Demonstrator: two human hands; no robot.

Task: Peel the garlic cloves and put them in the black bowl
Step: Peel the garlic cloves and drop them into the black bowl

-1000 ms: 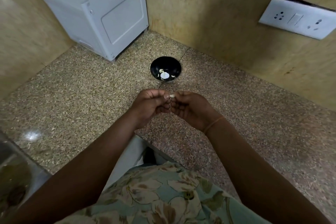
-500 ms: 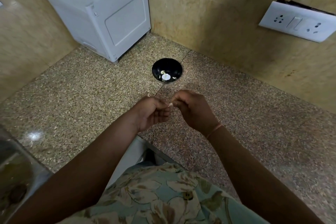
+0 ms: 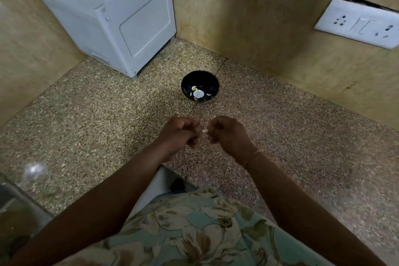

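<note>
At far left, a steel sink (image 3: 13, 211) is showing at the edge of the speckled countertop (image 3: 86, 125), and a white appliance (image 3: 112, 17) is standing in the corner behind it. Toward centre, the left hand (image 3: 181, 134) is hovering above the counter, fingers curled, its fingertips meeting a small garlic clove (image 3: 204, 130). The clove is being held in the air between both hands, short of the black bowl (image 3: 212, 81), which is sitting further back and holding pale peeled pieces (image 3: 198, 93). The right hand (image 3: 228, 134) is pinching the clove's other end, fingers curled tight. At far right, a socket plate (image 3: 358, 24) is hanging on the wall.

The clove is judged light, firm and small, its skin papery, its bared flesh likely slick. Gripping it by the ends is leaving the skin free for a nail to lift.

Against one second earlier, the hands, then pressed knuckle to knuckle, are sitting slightly apart, exposing more of the clove. The bowl's contents are appearing unchanged.
</note>
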